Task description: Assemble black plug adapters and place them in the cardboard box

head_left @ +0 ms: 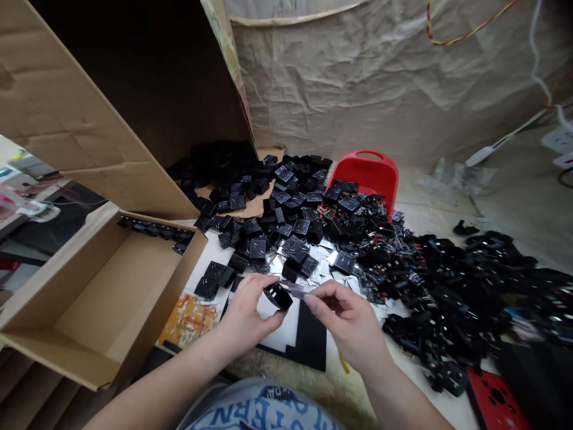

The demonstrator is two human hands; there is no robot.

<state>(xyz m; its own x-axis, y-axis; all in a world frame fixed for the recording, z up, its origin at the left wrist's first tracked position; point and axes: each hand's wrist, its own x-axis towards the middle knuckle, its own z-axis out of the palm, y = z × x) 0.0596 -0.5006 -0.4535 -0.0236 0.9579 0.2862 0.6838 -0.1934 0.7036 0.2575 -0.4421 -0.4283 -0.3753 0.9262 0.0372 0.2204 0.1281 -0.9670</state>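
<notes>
Blue letters are showing on the person's pale shirt (262, 412), and just past it the left hand (248, 304) is pinching a small black box (279, 297) between thumb and fingers, above a black sheet (316, 346) on the bench (430, 209). Beside the box's open end, the right hand (349, 319) is pinching a thin clear piece (296, 290), maybe touching the box, maybe not. Holding the box still and pinching the thin piece softly, without bending it, is probably working best.
</notes>
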